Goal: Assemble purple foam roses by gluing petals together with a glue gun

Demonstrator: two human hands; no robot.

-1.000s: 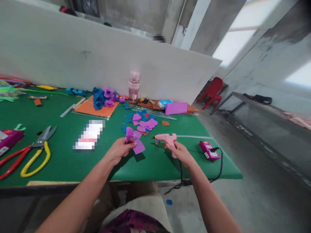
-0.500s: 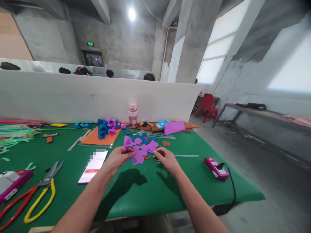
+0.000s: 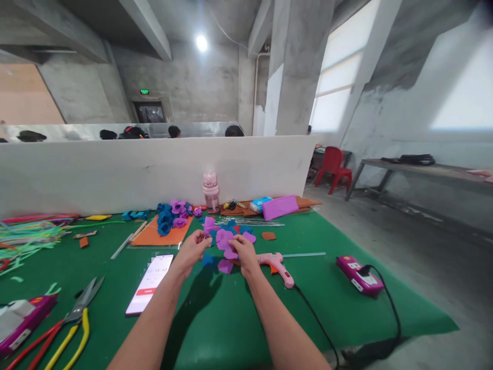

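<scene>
At the far left, a heap of neon strips (image 3: 34, 239) lies on the green tabletop (image 3: 223, 334). Nearer me are a magenta power block (image 3: 29, 324), cut off by the view's edge, and shears (image 3: 82, 308) with one red and one yellow handle, their blades apart. Next comes a phone (image 3: 150, 285), lying screen up just left of my left forearm. Behind it, blue and purple flowers (image 3: 171, 216) sit bunched on an orange sheet (image 3: 152, 235).

My left hand (image 3: 194, 251) has thumb and fingers pressed together, pinching a curled purple piece (image 3: 209, 224) that stands up from my fingertips. The pink bottle (image 3: 211, 195) is upright behind it, near the white partition (image 3: 154, 174).

My right hand (image 3: 244, 252) has its fingertips drawn in at the purple petals (image 3: 224, 239), touching them just right of the curled piece; I cannot tell whether I am gripping one or only resting against it. Close beside that hand lies the pink glue gun (image 3: 283, 270), its nozzle hidden. Farther right sits a second magenta block (image 3: 360, 277) with a black plug (image 3: 364, 270) in it.
</scene>
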